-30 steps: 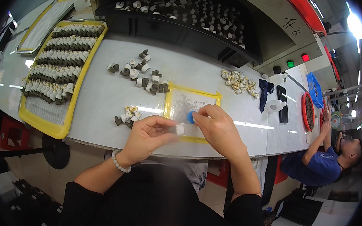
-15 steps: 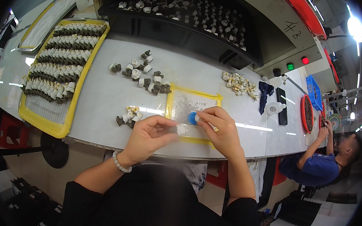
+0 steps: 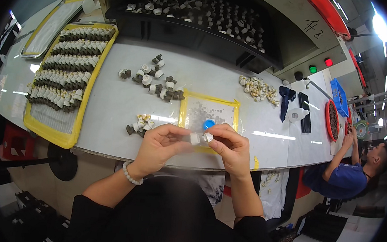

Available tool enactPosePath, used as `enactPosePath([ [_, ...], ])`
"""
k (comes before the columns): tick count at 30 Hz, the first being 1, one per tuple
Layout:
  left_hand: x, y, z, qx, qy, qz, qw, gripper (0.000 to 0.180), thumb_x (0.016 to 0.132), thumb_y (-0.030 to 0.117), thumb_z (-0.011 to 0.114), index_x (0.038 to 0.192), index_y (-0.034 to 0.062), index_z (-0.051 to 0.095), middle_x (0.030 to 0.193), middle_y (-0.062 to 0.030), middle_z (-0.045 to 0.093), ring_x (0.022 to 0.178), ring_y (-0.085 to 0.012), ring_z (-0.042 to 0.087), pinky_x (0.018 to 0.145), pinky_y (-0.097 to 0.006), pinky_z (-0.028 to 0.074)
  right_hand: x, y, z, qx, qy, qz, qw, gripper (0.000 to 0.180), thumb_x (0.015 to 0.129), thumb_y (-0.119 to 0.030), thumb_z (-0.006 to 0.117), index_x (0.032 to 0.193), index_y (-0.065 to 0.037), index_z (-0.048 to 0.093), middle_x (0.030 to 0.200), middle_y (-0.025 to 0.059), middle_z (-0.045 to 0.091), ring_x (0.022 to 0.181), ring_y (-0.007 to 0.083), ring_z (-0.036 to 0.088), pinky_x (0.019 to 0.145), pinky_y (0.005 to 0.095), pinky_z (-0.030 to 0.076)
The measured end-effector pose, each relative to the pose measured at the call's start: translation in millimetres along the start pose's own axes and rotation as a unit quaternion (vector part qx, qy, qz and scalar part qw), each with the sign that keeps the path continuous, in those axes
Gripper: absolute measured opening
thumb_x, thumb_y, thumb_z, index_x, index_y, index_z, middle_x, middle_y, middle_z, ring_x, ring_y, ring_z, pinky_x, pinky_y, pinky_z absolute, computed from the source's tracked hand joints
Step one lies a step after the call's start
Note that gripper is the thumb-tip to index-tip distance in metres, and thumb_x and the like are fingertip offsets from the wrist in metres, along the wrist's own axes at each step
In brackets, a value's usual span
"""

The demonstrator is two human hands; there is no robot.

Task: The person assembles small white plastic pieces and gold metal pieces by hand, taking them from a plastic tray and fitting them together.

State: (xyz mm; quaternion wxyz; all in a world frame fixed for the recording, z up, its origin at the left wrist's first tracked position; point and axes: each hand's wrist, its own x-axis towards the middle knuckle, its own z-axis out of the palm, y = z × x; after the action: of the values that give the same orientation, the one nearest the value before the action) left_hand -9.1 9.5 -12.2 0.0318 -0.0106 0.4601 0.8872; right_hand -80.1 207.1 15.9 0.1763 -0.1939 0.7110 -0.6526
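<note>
My left hand (image 3: 160,145) pinches a small white figurine part (image 3: 194,139), blurred, above the near edge of a yellow-taped clear sheet (image 3: 236,114). Close beside it, my right hand (image 3: 232,151) grips a smaller white part (image 3: 207,137) with yellowish marks between thumb and fingers. Whether the two parts touch is hard to make out. Just beyond my fingers a shallow blue cap (image 3: 208,124) lies on the sheet, among wet-looking spots. Grey-and-white figurine parts (image 3: 154,89) are scattered to the left, with a smaller group (image 3: 140,125) by my left hand.
A yellow-edged tray (image 3: 72,125) of figurines in rows lies left. At the back stands a black bin (image 3: 173,32) full of parts. To the right are small white-yellow parts (image 3: 258,89), a dark cloth (image 3: 286,101), a squeeze bottle (image 3: 296,114), a red basin (image 3: 331,120) and a co-worker (image 3: 346,178).
My right hand has drawn back from the blue cap toward me, bringing its small white part beside the one in my left hand. The left hand stays nearly in place.
</note>
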Motion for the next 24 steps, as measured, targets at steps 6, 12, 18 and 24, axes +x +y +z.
enactPosePath([
  [6,0,1,1,-0.001,0.001,-0.009,1.000,0.026,0.084,-0.008,0.063,0.110,-0.0059,0.058,0.109,-0.0144,0.064,0.098,-0.0193,0.064,0.087,-0.032,0.054,-1,3,3,0.009,0.003,-0.015,1.000,0.026,0.080,0.005,0.068,0.106,0.004,0.066,0.104,0.0110,0.062,0.097,0.0176,0.059,0.084,0.0266,0.048],
  [12,0,-3,1,0.027,0.016,0.012,0.999,0.021,0.087,-0.007,0.060,0.108,-0.0080,0.058,0.099,-0.0199,0.066,0.083,-0.0251,0.069,0.077,-0.034,0.059,0,-2,9,-0.111,-0.018,-0.088,0.990,0.023,0.078,0.006,0.070,0.101,0.003,0.069,0.099,0.0110,0.064,0.092,0.0170,0.060,0.078,0.0252,0.048],
  [18,-1,-4,0,0.044,0.010,0.012,0.999,0.019,0.087,-0.007,0.060,0.106,-0.0084,0.058,0.098,-0.0194,0.066,0.083,-0.0253,0.069,0.076,-0.034,0.059,0,-6,6,-0.117,-0.034,-0.066,0.990,0.027,0.076,-0.011,0.074,0.101,-0.004,0.071,0.092,0.0073,0.066,0.088,0.0193,0.064,0.077,0.0289,0.050],
  [24,-12,19,3,0.068,0.010,0.027,0.997,0.020,0.086,-0.005,0.063,0.106,-0.0063,0.061,0.098,-0.0124,0.067,0.092,-0.0160,0.065,0.080,-0.027,0.055,15,-21,-22,-0.178,-0.107,-0.095,0.974,0.018,0.079,-0.001,0.070,0.097,0.002,0.070,0.089,0.0090,0.067,0.083,0.0185,0.063,0.076,0.0280,0.048],
])
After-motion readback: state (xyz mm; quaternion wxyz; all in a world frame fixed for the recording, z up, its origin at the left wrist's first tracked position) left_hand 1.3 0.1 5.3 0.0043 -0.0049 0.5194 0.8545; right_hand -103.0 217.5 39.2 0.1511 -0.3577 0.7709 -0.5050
